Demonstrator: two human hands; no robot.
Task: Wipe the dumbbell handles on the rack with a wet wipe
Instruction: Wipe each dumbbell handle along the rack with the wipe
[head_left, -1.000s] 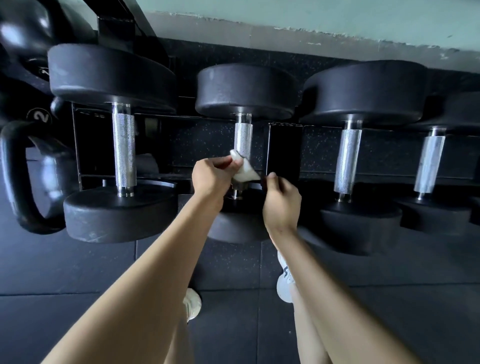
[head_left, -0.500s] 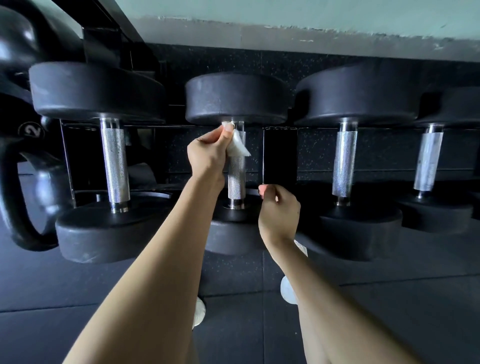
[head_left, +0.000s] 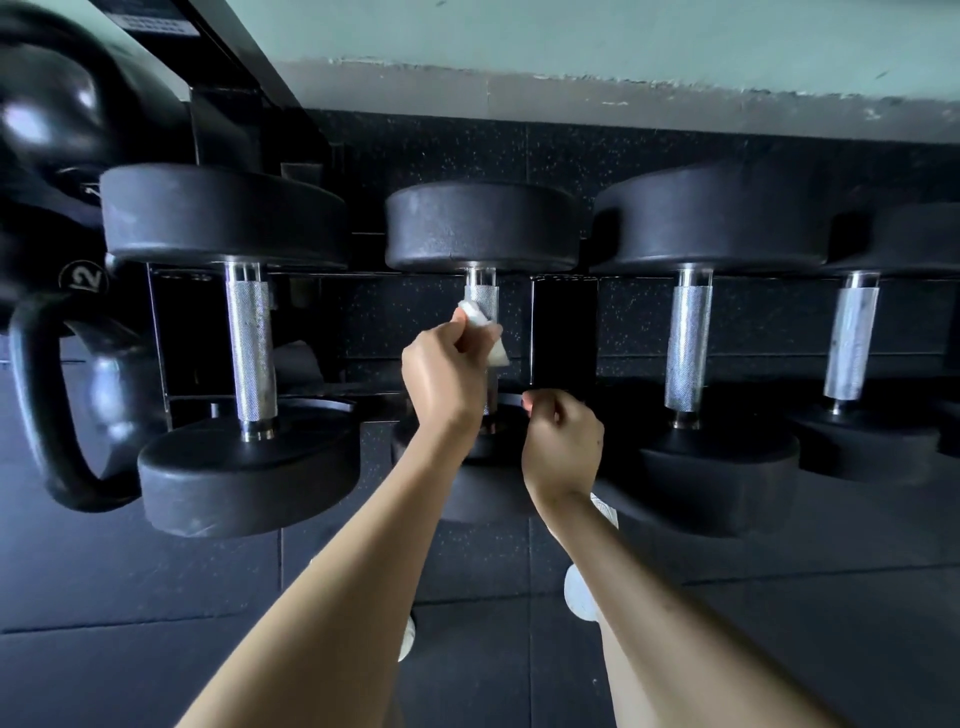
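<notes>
Several black dumbbells with knurled silver handles lie side by side on a low rack. My left hand (head_left: 445, 374) grips a white wet wipe (head_left: 483, 332) wrapped round the middle of the second dumbbell's handle (head_left: 483, 296). The lower part of that handle is hidden behind my left hand. My right hand (head_left: 563, 441) hovers just right of it, over the dumbbell's near head, fingers curled and holding nothing. The neighbouring handles stand bare: one to the left (head_left: 250, 343), two to the right (head_left: 687, 343) (head_left: 851, 343).
A black kettlebell (head_left: 47, 364) marked 12 hangs at the far left, with a larger one above it. A black rack upright (head_left: 563, 332) stands between the second and third dumbbells. Dark rubber floor tiles and my white shoes (head_left: 582, 592) lie below; a pale wall (head_left: 571, 41) runs behind.
My left hand slid the wipe up to the top of the handle, then back down to its middle. My right hand stayed curled near the dumbbell's near head.
</notes>
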